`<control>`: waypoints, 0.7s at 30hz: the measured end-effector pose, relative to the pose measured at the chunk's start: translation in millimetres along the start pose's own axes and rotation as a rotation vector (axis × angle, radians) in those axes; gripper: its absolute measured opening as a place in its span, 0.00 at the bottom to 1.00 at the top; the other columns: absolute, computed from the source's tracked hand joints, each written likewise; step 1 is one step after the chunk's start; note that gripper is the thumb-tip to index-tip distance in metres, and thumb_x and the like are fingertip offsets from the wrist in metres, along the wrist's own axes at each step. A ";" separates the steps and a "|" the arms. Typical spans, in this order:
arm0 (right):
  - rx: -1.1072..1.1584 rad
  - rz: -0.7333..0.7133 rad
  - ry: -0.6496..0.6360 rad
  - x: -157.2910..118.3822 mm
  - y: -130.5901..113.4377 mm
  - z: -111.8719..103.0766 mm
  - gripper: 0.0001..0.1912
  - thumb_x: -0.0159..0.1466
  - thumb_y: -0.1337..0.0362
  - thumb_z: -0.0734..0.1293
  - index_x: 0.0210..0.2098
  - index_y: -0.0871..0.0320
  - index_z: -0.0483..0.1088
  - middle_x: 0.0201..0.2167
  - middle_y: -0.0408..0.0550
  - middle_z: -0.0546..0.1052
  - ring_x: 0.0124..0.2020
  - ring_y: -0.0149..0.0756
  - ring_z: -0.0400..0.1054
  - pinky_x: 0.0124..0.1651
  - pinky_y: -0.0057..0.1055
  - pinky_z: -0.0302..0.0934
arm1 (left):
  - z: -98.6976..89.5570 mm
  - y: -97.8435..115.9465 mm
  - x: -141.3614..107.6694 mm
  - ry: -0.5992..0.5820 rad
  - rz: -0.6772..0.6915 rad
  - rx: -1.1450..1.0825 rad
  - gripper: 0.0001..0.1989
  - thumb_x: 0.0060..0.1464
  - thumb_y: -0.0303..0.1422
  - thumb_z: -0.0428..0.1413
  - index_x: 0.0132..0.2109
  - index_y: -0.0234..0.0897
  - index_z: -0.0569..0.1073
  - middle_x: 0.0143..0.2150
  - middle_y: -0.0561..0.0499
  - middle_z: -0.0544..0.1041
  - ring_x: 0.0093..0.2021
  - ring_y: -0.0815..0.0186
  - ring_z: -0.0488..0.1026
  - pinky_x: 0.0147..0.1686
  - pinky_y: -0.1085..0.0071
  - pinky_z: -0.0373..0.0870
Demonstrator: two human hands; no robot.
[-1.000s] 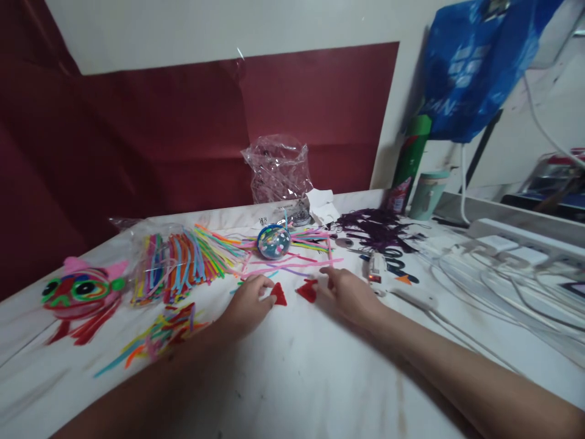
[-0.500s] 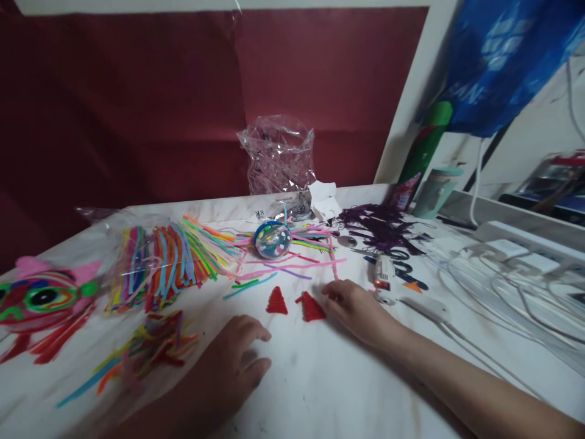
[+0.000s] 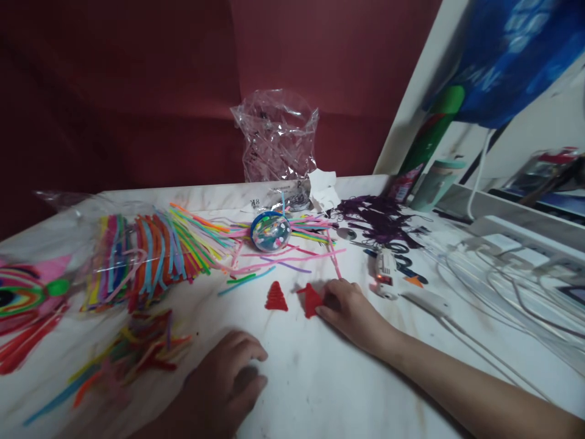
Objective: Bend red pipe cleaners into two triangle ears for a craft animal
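1. Triangles, both red and apparently wound from pipe cleaner, lie side by side on the tabletop (image 3: 292, 366): the left triangle (image 3: 276, 297) stands apart from the hands; the right triangle (image 3: 312, 300) meets the right hand (image 3: 354, 314).
2. Right hand: thumb and forefinger are drawn narrow at that piece's right edge; whether they pinch or merely touch, I cannot tell. Left hand (image 3: 228, 372): thumb and fingers curve wide apart, holding nothing.
3. Each piece should prove light, springy and grippy, though a hard squeeze might bend it; a gentle pinch on opposite edges seems best.
4. Ridged rows texture the left triangle; a short stub juts from the other.
5. Clear, glossy plastic wraps part of the fuzzy, straight pipe cleaners (image 3: 150, 250); the transparent ball (image 3: 270, 233) looks smooth and slippery.
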State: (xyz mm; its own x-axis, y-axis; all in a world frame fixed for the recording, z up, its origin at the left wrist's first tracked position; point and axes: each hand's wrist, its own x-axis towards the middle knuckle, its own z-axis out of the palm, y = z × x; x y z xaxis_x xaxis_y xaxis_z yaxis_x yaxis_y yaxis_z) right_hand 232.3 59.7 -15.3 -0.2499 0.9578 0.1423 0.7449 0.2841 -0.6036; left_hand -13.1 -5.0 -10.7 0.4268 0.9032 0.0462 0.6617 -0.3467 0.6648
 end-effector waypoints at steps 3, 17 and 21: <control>0.357 0.054 -0.099 -3.8 -0.7 1.4 0.07 0.55 0.63 0.63 0.24 0.59 0.61 0.21 0.40 0.65 0.22 0.28 0.56 0.26 0.25 0.50 | 0.0 -1.3 2.9 0.077 -0.078 -0.061 0.07 0.49 0.30 0.49 0.36 0.38 0.69 0.36 0.49 0.72 0.37 0.65 0.70 0.38 0.70 0.67; 0.881 0.117 -0.602 -36.2 -29.2 0.9 0.07 0.50 0.68 0.68 0.25 0.61 0.64 0.20 0.38 0.66 0.21 0.22 0.56 0.23 0.21 0.49 | -12.6 52.8 18.4 0.042 -0.140 -0.213 0.08 0.44 0.32 0.54 0.33 0.37 0.75 0.32 0.50 0.76 0.35 0.64 0.71 0.37 0.71 0.65; 0.879 0.068 -0.559 -41.9 -31.8 4.4 0.06 0.53 0.67 0.67 0.27 0.62 0.66 0.22 0.41 0.69 0.23 0.24 0.58 0.26 0.22 0.52 | 1.3 55.4 24.7 0.070 -0.215 -0.303 0.06 0.45 0.31 0.51 0.25 0.35 0.71 0.22 0.54 0.71 0.26 0.68 0.67 0.29 0.73 0.62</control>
State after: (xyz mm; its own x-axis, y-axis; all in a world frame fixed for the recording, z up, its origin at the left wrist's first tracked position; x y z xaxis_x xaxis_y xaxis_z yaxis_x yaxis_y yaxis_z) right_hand 216.4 10.4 -5.5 -0.6420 0.7497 -0.1609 0.1110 -0.1168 -0.9869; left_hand 34.9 -2.2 26.3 0.2477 0.9660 -0.0742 0.5143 -0.0662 0.8550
